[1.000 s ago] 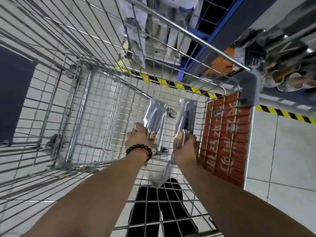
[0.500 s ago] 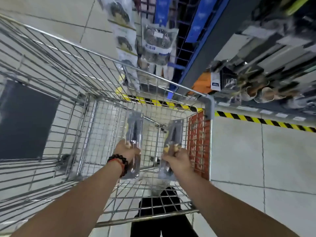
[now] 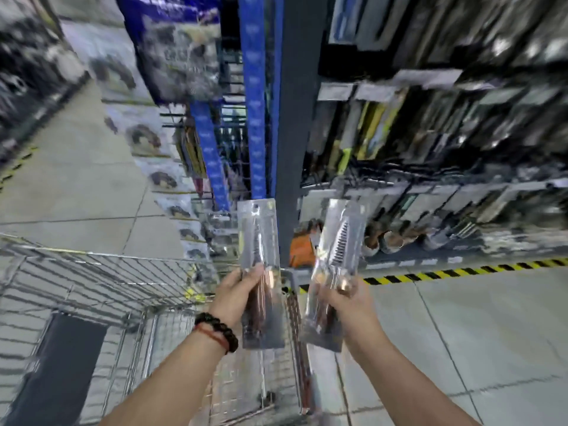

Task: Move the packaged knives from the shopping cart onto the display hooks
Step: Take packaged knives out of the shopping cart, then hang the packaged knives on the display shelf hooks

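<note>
Because each pack has to go onto a hook by the hole in its top edge, I hold both by their lower halves with the hang-hole ends pointing up toward the rack. My left hand (image 3: 238, 292) grips one packaged knife (image 3: 259, 272) upright, fingers curled round its handle end; my right hand (image 3: 345, 299) grips the other packaged knife (image 3: 336, 262), tilted a little to the right, its serrated blade showing through the plastic. Both packs are lifted above the shopping cart (image 3: 101, 272), which stands below and to my left. Ahead on the right is the display rack (image 3: 430, 167), crowded with hanging packs; blur keeps me from picking out a free hook. I judge the carry stage to be under way, with hanging not yet begun.
</note>
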{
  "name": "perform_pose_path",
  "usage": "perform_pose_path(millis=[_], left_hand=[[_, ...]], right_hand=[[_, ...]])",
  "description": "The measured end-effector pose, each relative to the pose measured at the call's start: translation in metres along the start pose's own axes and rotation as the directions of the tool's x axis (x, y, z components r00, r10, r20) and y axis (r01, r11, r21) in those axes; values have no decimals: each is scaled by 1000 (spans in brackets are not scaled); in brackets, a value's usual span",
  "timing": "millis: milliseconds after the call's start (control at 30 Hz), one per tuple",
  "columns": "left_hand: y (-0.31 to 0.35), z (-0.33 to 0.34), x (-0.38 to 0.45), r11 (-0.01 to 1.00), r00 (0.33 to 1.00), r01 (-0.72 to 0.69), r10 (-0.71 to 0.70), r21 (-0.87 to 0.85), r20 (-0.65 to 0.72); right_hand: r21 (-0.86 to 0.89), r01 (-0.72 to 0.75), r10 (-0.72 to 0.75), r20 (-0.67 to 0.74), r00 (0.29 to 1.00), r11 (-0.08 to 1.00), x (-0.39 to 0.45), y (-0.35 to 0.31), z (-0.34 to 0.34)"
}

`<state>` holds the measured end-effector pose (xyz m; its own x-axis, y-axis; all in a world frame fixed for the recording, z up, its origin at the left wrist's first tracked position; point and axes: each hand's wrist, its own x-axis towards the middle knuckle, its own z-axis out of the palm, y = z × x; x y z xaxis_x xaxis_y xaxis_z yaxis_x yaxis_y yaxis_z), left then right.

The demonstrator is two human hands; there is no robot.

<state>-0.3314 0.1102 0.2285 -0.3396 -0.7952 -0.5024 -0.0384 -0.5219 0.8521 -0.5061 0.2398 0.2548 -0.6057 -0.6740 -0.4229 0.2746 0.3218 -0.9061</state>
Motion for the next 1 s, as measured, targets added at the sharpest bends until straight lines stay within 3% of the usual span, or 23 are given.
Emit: perform_pose_path(millis=[133, 267, 533, 700, 1000], left_hand=[[41, 70, -28, 996, 984, -84, 84, -7, 157], [65, 135, -55, 981, 954, -191, 194, -38, 230], [78, 258, -100, 971, 945, -228, 239, -74, 224], [78, 327, -114, 953, 936, -294, 303, -74, 180], [75, 392, -101, 926, 910, -377, 375, -26, 177]], right_hand=[[-13, 133, -134, -31, 991, 991, -9, -51, -51], [41, 184, -179, -90, 980, 982, -14, -84, -100], [80, 316, -312, -56, 948, 945, -21, -134, -221], [5, 366, -365, -46, 930, 931, -15, -161, -291], [15, 435, -435, -27, 900, 900, 10, -182, -353]])
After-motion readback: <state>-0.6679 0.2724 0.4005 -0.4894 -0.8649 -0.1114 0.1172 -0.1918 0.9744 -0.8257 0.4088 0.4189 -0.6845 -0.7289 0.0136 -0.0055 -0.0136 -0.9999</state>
